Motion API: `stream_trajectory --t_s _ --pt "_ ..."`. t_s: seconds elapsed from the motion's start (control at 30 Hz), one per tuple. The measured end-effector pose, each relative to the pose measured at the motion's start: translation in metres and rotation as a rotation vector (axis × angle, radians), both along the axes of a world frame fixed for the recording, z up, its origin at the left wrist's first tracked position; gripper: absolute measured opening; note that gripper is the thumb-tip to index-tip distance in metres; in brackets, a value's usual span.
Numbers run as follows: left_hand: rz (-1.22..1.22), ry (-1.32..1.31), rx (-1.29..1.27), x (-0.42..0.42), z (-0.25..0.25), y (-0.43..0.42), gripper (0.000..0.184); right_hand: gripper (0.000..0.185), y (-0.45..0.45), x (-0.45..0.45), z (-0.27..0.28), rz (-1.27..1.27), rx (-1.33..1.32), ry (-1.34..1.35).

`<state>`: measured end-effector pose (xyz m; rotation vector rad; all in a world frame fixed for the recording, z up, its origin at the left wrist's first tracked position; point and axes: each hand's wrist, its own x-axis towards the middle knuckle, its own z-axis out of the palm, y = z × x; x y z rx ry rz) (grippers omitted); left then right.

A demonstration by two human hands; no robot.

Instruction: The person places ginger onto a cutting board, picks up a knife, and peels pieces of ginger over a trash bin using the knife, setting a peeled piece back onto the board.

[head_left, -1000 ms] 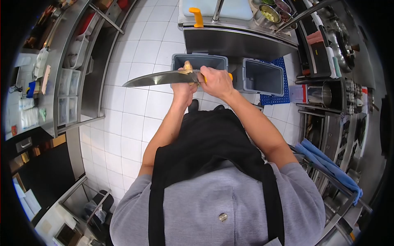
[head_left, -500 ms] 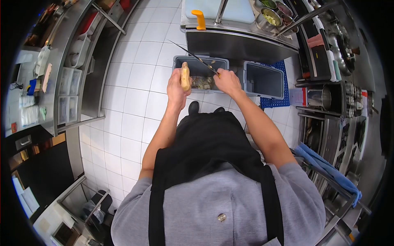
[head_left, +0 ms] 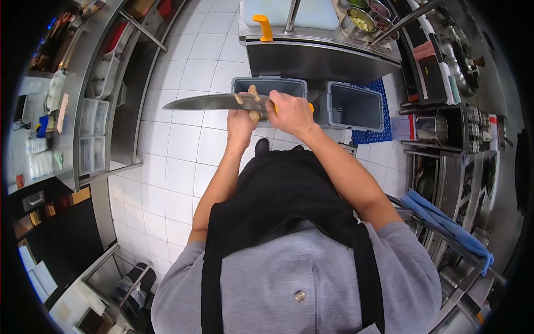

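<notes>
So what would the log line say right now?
left hand: holding knobbly pale piece | right hand: gripping yellow-handled knife | knife: across the piece | beneath hands: grey bin

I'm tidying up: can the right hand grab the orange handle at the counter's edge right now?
Probably not: the right hand is wrapped around the knife, though nothing visible blocks the way to the orange handle.

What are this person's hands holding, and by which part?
The right hand grips a large knife by its yellow handle. The left hand holds a pale, knobbly piece; the blade partly hides where.
</notes>
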<state>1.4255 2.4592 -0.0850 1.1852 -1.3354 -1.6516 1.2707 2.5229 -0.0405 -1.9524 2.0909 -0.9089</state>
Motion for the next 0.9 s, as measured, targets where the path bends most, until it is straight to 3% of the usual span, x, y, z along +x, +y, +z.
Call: stream_trajectory --t_s 0.07,0.13,0.2,0.33,0.43,0.7,0.8,0.9 --pt "0.007 -0.068 -0.105 0.006 -0.013 0.001 0.028 0.02 0.002 -0.014 -0.009 -0.017 0.129 -0.019" --pt "0.014 0.112 0.087 0.005 0.021 0.002 0.024 0.021 0.0 -0.019 -0.008 -0.03 0.249 -0.031" --pt "-0.007 0.161 0.083 0.009 0.017 0.003 0.024 0.023 0.003 -0.019 -0.004 -0.008 0.405 -0.059" --pt "-0.04 0.196 0.096 0.018 0.015 0.001 0.028 0.023 0.003 -0.014 0.0 0.018 0.412 -0.137" --pt "-0.024 0.016 0.048 0.02 0.004 -0.002 0.029 0.023 0.001 -0.009 0.004 0.012 0.368 -0.102" --pt "-0.151 -0.325 -0.265 0.024 0.022 -0.007 0.034 0.021 0.001 -0.014 0.005 0.087 0.302 -0.16" --pt "-0.11 -0.182 -0.482 0.031 0.022 -0.01 0.033 0.022 0.004 -0.029 -0.009 0.09 0.352 -0.143" --pt "-0.145 -0.265 -0.527 0.035 0.009 -0.013 0.031 0.022 0.01 -0.035 -0.024 0.061 0.42 -0.14"
